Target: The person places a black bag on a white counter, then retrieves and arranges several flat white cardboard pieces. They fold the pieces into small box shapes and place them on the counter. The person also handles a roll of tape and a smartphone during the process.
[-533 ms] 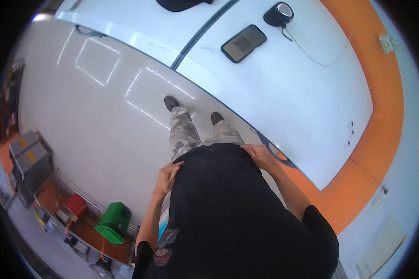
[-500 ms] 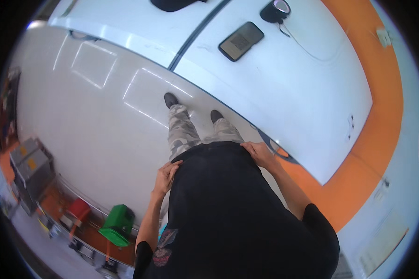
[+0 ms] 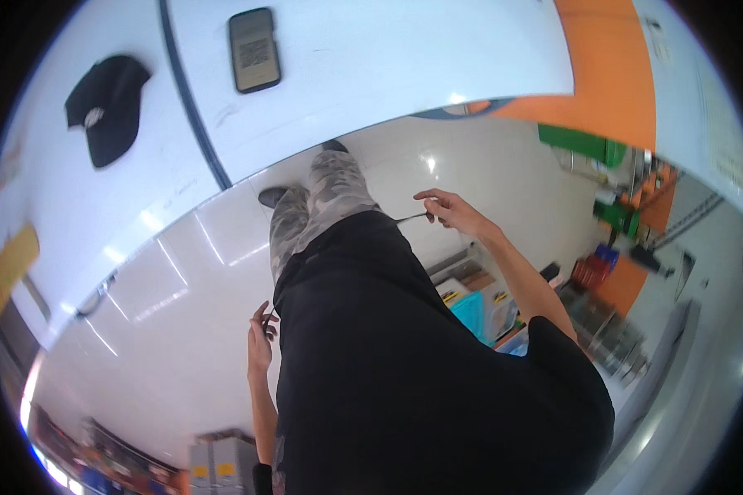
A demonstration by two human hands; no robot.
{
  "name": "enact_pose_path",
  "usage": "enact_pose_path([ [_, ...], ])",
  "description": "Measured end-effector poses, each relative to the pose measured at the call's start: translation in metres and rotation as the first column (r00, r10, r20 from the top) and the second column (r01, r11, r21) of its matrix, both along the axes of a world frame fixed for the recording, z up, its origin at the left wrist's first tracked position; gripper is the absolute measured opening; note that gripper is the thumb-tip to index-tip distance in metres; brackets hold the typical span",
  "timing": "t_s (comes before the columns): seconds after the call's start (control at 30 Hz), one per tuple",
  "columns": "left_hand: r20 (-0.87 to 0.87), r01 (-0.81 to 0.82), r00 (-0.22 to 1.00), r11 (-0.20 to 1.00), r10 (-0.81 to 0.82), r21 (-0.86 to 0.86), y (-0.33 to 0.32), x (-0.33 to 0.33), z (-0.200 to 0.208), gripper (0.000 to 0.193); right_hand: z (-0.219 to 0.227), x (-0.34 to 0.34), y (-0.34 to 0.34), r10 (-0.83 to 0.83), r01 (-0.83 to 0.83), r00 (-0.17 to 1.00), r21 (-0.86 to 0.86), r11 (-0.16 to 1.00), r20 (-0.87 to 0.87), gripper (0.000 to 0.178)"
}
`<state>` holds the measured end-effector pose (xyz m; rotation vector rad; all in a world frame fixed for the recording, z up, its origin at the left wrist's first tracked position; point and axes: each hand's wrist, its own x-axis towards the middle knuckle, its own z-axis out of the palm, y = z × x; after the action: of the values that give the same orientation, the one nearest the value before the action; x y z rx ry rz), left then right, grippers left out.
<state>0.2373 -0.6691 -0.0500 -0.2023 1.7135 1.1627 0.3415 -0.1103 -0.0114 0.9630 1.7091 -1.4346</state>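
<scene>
My right hand [image 3: 452, 213] is stretched out in front of my right thigh, and its fingertips pinch a thin dark stick [image 3: 409, 219] that points left toward my camouflage trousers [image 3: 318, 202]. My left hand [image 3: 260, 346] hangs beside my left hip against the black shirt [image 3: 388, 355], fingers loosely curled. A small dark spot shows at its fingertips, and I cannot tell whether it holds anything. My dark shoes [image 3: 272, 196] stand on glossy white floor tiles close to a white table [image 3: 371, 91].
On the white table lie a dark phone [image 3: 253, 49] and a black cap [image 3: 107, 103]. An orange strip [image 3: 611, 74] runs along the top right. Crates and bins [image 3: 487, 301] sit on the floor at my right, grey boxes [image 3: 219, 462] at the bottom left.
The view has swung round, so the table now fills the top left. Both hands have left the shirt hem: the right is now stretched forward, the left hangs at my hip.
</scene>
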Motion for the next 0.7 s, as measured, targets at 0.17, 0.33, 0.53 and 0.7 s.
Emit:
enact_pose_path([
  [0.17, -0.374, 0.486, 0.767, 0.853, -0.522, -0.193, 0.001, -0.061, 0.013, 0.058, -0.005, 0.066, -0.114, -0.176, 0.172, 0.984, -0.21, 0.962, -0.002, 0.066],
  [0.33, -0.507, 0.543, 0.69, 0.832, -0.517, -0.11, 0.02, -0.091, 0.015, 0.051, -0.02, 0.064, -0.185, -0.403, 0.391, 0.897, -0.098, 0.915, -0.184, 0.052],
  [0.53, -0.273, 0.564, 0.773, 0.817, -0.572, -0.116, 0.008, -0.124, 0.026, 0.049, -0.039, -0.014, -0.13, -0.577, 0.596, 0.786, 0.023, 0.803, -0.223, 0.037],
  [0.7, -0.129, 0.491, 0.849, 0.856, -0.512, -0.163, -0.012, -0.135, 0.044, 0.048, -0.05, -0.15, -0.064, -0.32, 0.652, 0.613, 0.234, 0.721, -0.723, 0.035],
])
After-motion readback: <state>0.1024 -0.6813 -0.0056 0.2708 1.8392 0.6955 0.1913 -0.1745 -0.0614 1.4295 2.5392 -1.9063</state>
